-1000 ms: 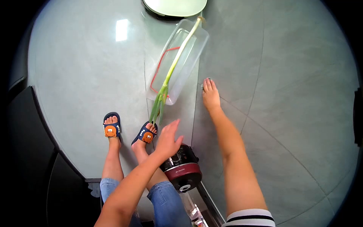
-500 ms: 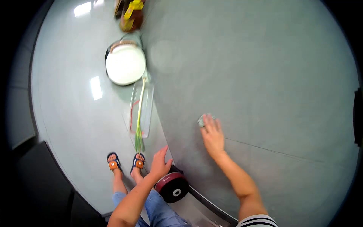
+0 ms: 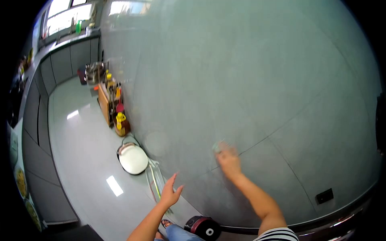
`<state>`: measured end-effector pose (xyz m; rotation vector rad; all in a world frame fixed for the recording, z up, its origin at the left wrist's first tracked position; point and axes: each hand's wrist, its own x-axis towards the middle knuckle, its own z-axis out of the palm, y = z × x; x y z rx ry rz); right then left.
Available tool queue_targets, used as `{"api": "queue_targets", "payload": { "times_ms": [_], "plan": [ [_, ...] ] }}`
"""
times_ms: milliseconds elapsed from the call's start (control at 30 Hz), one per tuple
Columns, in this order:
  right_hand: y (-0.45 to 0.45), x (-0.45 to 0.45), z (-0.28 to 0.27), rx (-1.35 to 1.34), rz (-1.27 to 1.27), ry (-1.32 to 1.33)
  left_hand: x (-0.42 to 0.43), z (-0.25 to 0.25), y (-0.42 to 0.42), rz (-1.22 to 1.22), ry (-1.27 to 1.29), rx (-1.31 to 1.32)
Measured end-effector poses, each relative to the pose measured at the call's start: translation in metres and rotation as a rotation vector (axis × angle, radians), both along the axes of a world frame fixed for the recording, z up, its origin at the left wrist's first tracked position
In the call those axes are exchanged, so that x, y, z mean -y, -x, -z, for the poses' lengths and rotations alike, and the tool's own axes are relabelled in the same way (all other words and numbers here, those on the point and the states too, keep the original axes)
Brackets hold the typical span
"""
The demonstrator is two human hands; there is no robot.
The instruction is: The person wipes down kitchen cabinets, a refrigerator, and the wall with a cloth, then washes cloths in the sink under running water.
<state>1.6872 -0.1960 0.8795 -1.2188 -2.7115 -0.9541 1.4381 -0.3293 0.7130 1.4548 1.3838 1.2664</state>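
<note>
Reaches the right hand (image 3: 228,160) out to a small pale cloth (image 3: 219,146) at the grey wall (image 3: 257,72), just above a slanting seam. Cannot tell pinching from flat pressing there, with fingers and cloth blurred together. Wears a black-and-white striped sleeve (image 3: 277,233) on the right arm. Holds the left hand (image 3: 171,195) open and lower down, fingers reaching upward and thumb spread apart, partly in front of a clear tray (image 3: 162,176) down on the floor (image 3: 90,156). In the tray, a long spring onion (image 3: 155,183) with a pale stalk, partly hidden by the left hand, and a red strip (image 3: 152,190) alongside.

Beyond the tray, near the foot of the wall, a round white-topped item (image 3: 133,159). Farther along, a yellow-capped bottle (image 3: 121,124), a wooden board (image 3: 104,105) standing upright among utensils, and metal pots (image 3: 95,73). At the bottom, near a sandalled foot (image 3: 166,223) and blue denim (image 3: 181,233), a dark red and black appliance (image 3: 202,227). Low on the wall at right, a black socket plate (image 3: 324,196). At far left, a long bench (image 3: 60,45) over grey cabinets (image 3: 60,66), running toward a bright window (image 3: 66,22).
</note>
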Motion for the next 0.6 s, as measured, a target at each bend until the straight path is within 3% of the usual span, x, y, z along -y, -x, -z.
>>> {"api": "queue_targets", "payload": {
  "times_ms": [67, 133, 167, 233, 333, 400, 500, 600],
  "plan": [
    [0.024, 0.002, -0.128, -0.146, 0.115, -0.325, -0.001, -0.026, 0.016, -0.007, 0.1, 0.038],
    [0.04, -0.016, -0.196, -0.178, 0.218, -0.565, -0.011, -0.03, 0.029, -0.043, 0.065, -0.02],
    [0.045, -0.034, -0.211, -0.155, 0.23, -0.662, -0.016, -0.044, 0.034, -0.042, 0.034, -0.037],
    [0.056, -0.063, -0.2, -0.336, 0.114, -0.532, -0.031, -0.083, 0.041, -0.047, -0.025, -0.073],
    [0.077, -0.082, -0.108, -0.57, -0.058, 0.101, -0.041, -0.134, 0.057, -0.014, -0.044, -0.071],
    [0.06, -0.081, -0.086, -0.131, -0.224, -0.231, -0.049, -0.168, 0.074, 0.02, -0.063, -0.083],
    [0.057, -0.054, -0.177, -0.223, 0.017, -0.414, -0.09, -0.183, 0.102, 0.021, -0.166, -0.2],
    [0.061, -0.064, -0.298, -0.373, 0.172, -0.85, -0.144, -0.214, 0.107, 0.054, -0.302, -0.246]
  ]
}}
